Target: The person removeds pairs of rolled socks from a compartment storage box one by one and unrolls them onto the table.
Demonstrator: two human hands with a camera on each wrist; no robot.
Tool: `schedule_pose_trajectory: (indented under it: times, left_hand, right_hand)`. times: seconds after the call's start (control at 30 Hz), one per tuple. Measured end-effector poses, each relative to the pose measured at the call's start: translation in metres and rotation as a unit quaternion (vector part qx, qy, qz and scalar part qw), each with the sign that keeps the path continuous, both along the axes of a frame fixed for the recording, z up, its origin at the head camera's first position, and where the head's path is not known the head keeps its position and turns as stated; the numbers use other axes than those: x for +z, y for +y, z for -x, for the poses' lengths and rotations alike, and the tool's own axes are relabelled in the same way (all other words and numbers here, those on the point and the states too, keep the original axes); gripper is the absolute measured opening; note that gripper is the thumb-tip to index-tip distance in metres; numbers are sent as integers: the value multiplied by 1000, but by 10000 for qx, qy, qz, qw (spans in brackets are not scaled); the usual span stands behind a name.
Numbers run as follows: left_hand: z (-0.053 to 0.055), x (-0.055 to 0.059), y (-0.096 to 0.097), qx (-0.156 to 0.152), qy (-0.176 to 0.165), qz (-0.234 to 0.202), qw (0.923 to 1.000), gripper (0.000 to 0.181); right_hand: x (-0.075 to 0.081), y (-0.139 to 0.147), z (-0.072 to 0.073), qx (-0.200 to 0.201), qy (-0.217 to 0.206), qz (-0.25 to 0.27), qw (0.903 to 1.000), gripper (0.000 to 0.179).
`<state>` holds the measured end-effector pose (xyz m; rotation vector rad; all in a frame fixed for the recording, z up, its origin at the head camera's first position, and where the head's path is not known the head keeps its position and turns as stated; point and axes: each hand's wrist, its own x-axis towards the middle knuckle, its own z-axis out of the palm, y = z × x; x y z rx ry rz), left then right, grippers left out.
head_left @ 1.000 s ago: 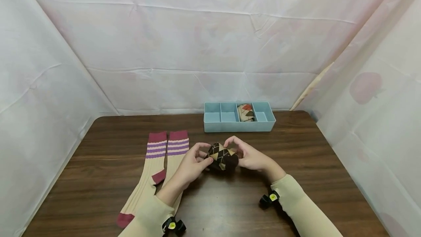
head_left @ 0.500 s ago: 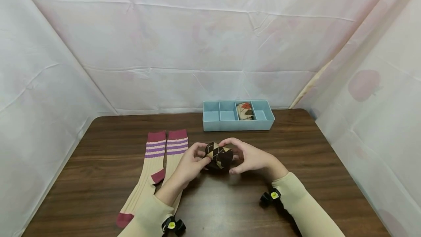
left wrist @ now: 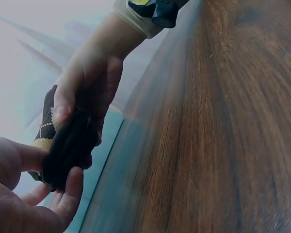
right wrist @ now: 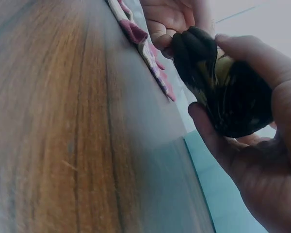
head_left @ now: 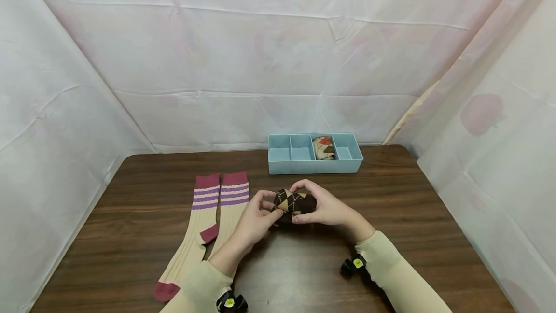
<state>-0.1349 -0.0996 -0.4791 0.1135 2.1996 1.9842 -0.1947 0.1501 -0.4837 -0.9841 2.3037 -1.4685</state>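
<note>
A dark brown and tan argyle sock bundle [head_left: 292, 202], rolled into a compact ball, is held between both hands over the middle of the table. My left hand [head_left: 256, 219] pinches its left end with thumb and fingers. My right hand [head_left: 327, 206] grips the right end, thumb in front and index finger over the top. In the left wrist view the dark folded side of the sock bundle [left wrist: 70, 150] faces the camera. From the right wrist, the sock bundle [right wrist: 223, 82] shows a folded dark cuff at the left hand's fingertips.
Two cream socks [head_left: 187, 245] with maroon toes and purple stripes lie flat at the left, partly under the left forearm. A light blue divided box [head_left: 282, 167] stands at the table's back. A rolled argyle sock bundle [head_left: 324, 149] sits in its third compartment from the left.
My right hand loosened around the bundle's right end half a second ago and now grips it again, with its thumb on the front. The bundle has turned slightly between the hands.
</note>
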Motion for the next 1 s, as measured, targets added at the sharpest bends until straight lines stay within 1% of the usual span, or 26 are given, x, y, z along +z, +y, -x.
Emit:
schedule_pose_trajectory:
  times: [0.13,0.23,0.33,0.47,0.6,0.7,0.8,0.9,1.0]
  left_hand:
    - [-2,-2,1,78,23,140,9999,46]
    - [-2,-5,1,129,25,332,9994,47]
    - [-2,-6,1,83,-9,458,9989,47]
    - [-4,-4,2,-33,-53,393,9992,47]
    - [-7,-5,5,-166,-69,296,9994,50]
    - [-8,-8,8,-233,-69,286,9993,52]
    - [-8,-10,8,-246,-48,449,9987,52]
    - [-8,-11,8,-237,-25,760,9968,49]
    - [-7,-12,6,-232,169,1136,9931,47]
  right_hand:
    - [1,1,1,-72,438,-111,9990,64]
    - [-1,1,2,-22,561,-65,9984,61]
    - [-3,3,2,-33,594,-68,9982,60]
    - [-1,6,3,42,619,-219,9978,57]
    - [2,10,4,210,815,-472,9953,54]
    - [4,15,4,261,938,-603,9934,51]
    - [6,18,5,245,923,-734,9927,48]
    - [5,19,7,200,859,-892,9921,46]
    - [4,19,9,127,849,-992,9914,43]
